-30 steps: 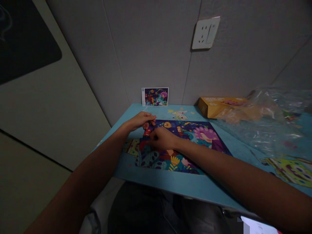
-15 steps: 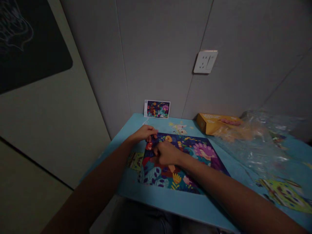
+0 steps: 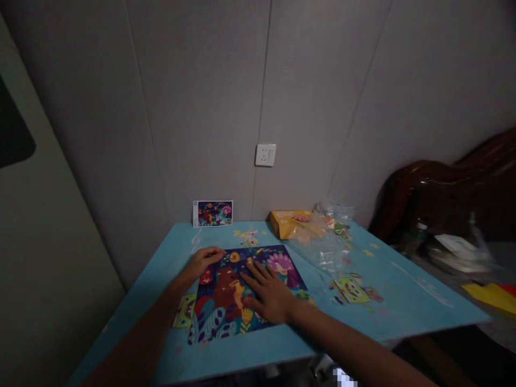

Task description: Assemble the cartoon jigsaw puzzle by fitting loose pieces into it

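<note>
A colourful jigsaw puzzle with a bear, plants and a pink-crested bird lies flat on the light blue table. My right hand rests palm down across its right half, fingers spread, hiding part of the picture. At the puzzle's upper left corner is my left hand, its fingers stretched along the top edge and holding nothing that I can see. Propped against the wall behind, a small card bears the same picture.
An orange box and crumpled clear plastic sit at the table's back right. A socket plate is on the grey wall. Beyond the table's right side are a dark wooden headboard and a yellow item.
The view has swung right, showing more table and the headboard. My right hand has gone from curled fingers at the puzzle's left to lying spread farther right. My left hand stays by the corner.
</note>
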The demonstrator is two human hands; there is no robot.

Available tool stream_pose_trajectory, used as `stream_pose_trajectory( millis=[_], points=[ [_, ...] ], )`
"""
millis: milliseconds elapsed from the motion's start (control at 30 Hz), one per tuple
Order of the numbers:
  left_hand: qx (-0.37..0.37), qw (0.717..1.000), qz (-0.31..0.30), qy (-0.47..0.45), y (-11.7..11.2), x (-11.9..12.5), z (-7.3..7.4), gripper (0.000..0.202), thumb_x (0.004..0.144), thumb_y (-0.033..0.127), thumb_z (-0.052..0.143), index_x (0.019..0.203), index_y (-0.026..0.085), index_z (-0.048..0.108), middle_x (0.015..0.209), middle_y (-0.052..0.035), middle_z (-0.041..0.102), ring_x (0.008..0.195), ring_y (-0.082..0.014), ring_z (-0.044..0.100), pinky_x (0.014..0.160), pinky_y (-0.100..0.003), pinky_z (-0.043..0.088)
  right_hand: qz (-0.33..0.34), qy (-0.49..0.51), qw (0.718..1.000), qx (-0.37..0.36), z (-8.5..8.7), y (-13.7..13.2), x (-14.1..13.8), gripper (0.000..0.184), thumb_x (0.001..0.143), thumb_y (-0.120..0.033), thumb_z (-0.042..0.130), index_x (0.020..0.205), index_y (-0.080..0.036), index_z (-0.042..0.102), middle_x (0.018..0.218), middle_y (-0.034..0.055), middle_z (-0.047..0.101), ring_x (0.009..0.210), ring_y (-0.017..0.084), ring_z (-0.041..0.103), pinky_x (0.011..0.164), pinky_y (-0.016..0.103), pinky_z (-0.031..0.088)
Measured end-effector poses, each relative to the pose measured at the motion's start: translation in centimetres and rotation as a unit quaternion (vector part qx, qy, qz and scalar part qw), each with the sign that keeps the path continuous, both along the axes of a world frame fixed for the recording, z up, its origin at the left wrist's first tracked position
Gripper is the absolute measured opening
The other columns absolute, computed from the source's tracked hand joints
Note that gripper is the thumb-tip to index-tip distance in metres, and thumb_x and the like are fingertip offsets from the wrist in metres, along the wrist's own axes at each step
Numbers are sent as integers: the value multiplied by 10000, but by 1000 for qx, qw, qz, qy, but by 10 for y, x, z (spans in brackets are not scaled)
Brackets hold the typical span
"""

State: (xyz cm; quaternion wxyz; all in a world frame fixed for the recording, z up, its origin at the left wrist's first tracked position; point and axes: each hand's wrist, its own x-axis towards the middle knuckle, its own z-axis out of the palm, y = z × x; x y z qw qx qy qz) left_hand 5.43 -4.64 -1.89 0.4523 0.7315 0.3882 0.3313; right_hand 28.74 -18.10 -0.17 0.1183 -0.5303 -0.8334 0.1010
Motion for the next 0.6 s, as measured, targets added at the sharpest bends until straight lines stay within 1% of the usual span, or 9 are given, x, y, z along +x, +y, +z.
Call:
stream_pose_trajectory(
  millis=[33,67,100,167,233,300,400,500,600],
  points=[
    [34,999,-26,23,-6,3,-2,498,790,550,524,1052,169,708,1166,-92,691,1070,-250,630,921,-345,478,-7,-3,1000,-3,-7,-7,2,670,943,-620,348,1504,-253,339,1591,113,225,1467,334,173,1151,583,150],
    [77,994,-34,77,-13,7,-5,542,828,558,478,1172,188,676,1310,-94,621,1215,-270,553,1028,-383,414,-12,-2,1000,-1,-12,-11,2,659,952,-616,323,1509,-262,324,1596,101,214,1470,322,169,1155,579,148],
    [122,981,-19,153,-21,11,-10,583,826,571,479,1244,200,646,1395,-100,558,1312,-297,467,1095,-429,340,-17,-2,1000,6,-17,-13,2,652,957,-610,316,1506,-260,330,1593,96,226,1470,314,175,1158,574,147],
    [190,938,-4,291,-39,17,-19,674,846,606,452,1404,231,510,1539,-82,381,1431,-324,291,1159,-497,205,-27,0,999,22,-21,-12,1,631,964,-591,316,1497,-255,349,1585,92,257,1464,302,199,1160,570,149],
    [214,900,15,379,-56,21,-26,708,897,613,356,1486,222,382,1587,-67,265,1469,-327,190,1171,-528,141,-27,1,999,26,-20,-10,0,621,965,-576,334,1489,-245,363,1578,89,277,1459,287,219,1163,552,161],
    [210,881,38,423,-70,22,-28,704,934,601,259,1515,207,310,1598,-62,220,1478,-317,161,1171,-529,139,-34,0,999,24,-17,-9,-2,597,972,-544,340,1482,-236,376,1577,88,283,1456,272,231,1164,538,173],
    [201,867,66,452,-81,21,-24,684,948,587,223,1518,217,301,1599,-53,219,1479,-313,161,1167,-521,158,-51,1,998,32,-12,-14,-5,581,972,-515,353,1466,-214,404,1565,92,312,1447,263,257,1163,522,190],
    [198,857,81,469,-82,22,-22,679,944,589,220,1513,230,318,1599,-50,225,1477,-331,155,1158,-535,170,-53,13,997,46,-11,-17,-5,582,962,-506,374,1441,-182,441,1550,101,343,1431,263,291,1161,503,213],
    [197,850,91,481,-72,25,-24,732,921,632,229,1524,219,285,1602,-72,205,1476,-355,137,1145,-562,177,-55,27,997,38,-14,-14,-4,615,950,-524,385,1457,-178,417,1550,101,343,1433,277,287,1162,520,206]
  ],
)
